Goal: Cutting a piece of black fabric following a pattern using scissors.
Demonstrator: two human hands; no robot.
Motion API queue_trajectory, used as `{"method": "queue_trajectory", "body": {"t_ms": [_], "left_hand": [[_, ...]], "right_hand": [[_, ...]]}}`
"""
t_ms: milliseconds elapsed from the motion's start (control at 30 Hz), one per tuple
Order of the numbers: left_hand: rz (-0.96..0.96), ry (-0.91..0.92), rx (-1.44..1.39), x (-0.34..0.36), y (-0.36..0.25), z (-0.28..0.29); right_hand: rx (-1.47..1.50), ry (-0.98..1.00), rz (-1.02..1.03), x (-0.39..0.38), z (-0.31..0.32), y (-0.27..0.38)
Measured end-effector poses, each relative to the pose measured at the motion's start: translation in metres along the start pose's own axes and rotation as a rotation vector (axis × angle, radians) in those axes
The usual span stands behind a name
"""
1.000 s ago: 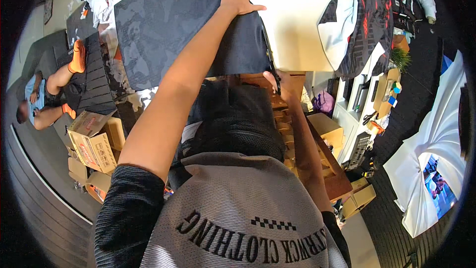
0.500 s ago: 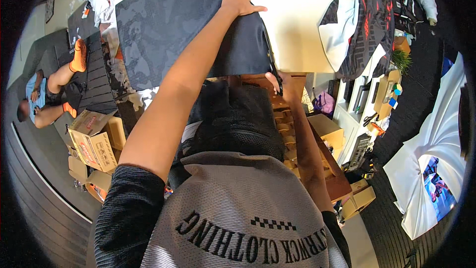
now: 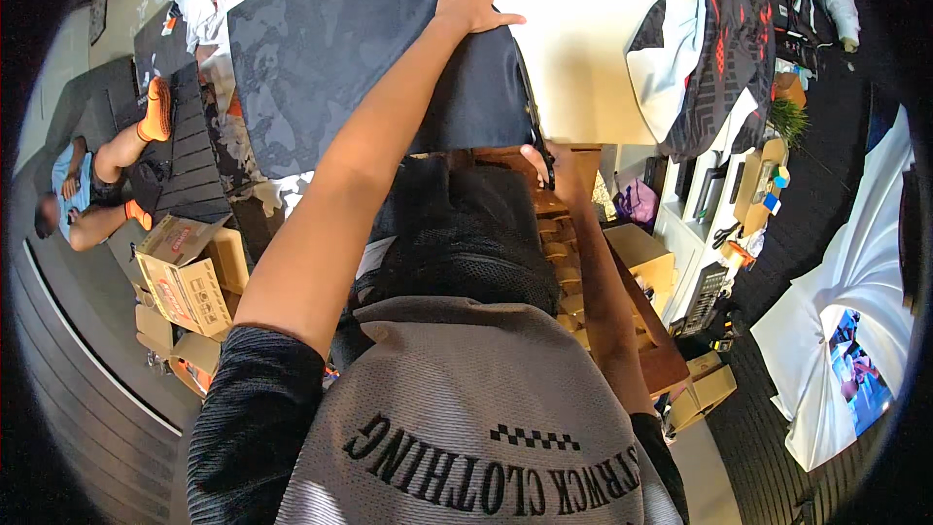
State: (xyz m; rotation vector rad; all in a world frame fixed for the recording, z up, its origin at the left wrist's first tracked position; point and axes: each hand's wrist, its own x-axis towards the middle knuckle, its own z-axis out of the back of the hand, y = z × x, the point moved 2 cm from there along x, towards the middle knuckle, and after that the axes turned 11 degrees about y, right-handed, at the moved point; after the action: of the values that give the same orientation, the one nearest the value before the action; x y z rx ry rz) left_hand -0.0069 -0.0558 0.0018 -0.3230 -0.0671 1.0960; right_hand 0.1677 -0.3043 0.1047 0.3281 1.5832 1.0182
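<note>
My left hand lies flat with spread fingers on the upper right edge of a dark camouflage-patterned fabric piece. This fabric rests on a white table top. At the table's near edge, my right hand is closed round the handles of black scissors. The scissors' blades point away from me along the right edge of the dark fabric. Part of the right hand's grip is hidden by the table edge and the scissors.
A black-and-red patterned garment lies at the table's right end. Cardboard boxes stand on the left, near a seated person in orange socks. A wooden slatted chair is beside me; white draped cloth hangs far right.
Almost nothing differs. The view has shifted very slightly; both hands, the scissors and the fabric keep their places relative to each other.
</note>
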Motion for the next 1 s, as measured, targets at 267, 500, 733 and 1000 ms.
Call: {"method": "queue_trajectory", "body": {"t_ms": [267,500,733,1000], "left_hand": [[0.040,0.026,-0.004,0.001,0.003,0.004],[-0.009,0.113,0.077,0.001,0.010,0.023],[-0.039,-0.003,0.073,-0.004,0.016,0.022],[-0.039,-0.008,0.078,-0.004,0.013,0.025]], "right_hand": [[0.016,0.027,-0.102,0.004,0.004,0.011],[0.067,0.035,-0.115,0.024,0.014,0.002],[-0.011,0.004,-0.074,0.029,0.012,0.007],[0.035,0.027,-0.084,0.030,0.018,-0.009]]}}
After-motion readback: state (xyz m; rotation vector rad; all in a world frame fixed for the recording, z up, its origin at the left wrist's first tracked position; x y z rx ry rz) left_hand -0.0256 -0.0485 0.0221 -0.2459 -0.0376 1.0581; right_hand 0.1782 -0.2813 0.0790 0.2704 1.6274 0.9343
